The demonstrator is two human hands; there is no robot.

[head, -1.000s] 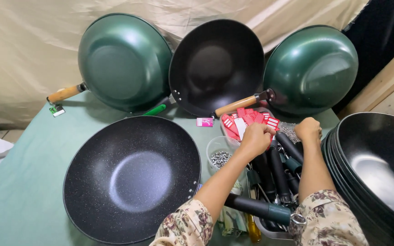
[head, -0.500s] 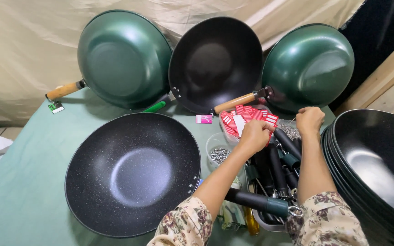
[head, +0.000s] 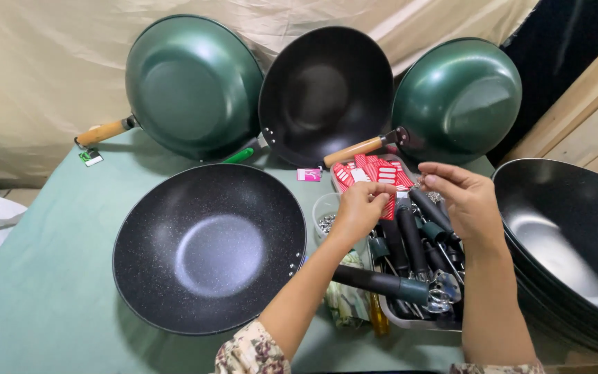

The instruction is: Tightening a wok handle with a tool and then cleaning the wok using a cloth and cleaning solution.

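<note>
Four woks ring a green-covered tabletop (head: 43, 298): from the left, a green wok with a wooden handle (head: 192, 86) leans on its rim against the beige backdrop, showing its underside, while a speckled black wok (head: 209, 246) lies flat and open below it, within easy reach. A plain black wok (head: 327, 93) and a second green wok (head: 458, 97) also stand propped against the cloth, apparently for display. At centre, the person's left hand (head: 360, 208), fingers curled narrowly, hovers over a small clear cup of metal bits (head: 325, 220) and red-and-white tags (head: 372, 173). The right hand (head: 466, 199) pinches a tiny metal piece (head: 420, 184), too small to identify, above a tray of dark handles (head: 417, 256). A stack of black woks (head: 569, 242) is cut off at right; the tray's contents are jumbled and partly hidden by both forearms.
</note>
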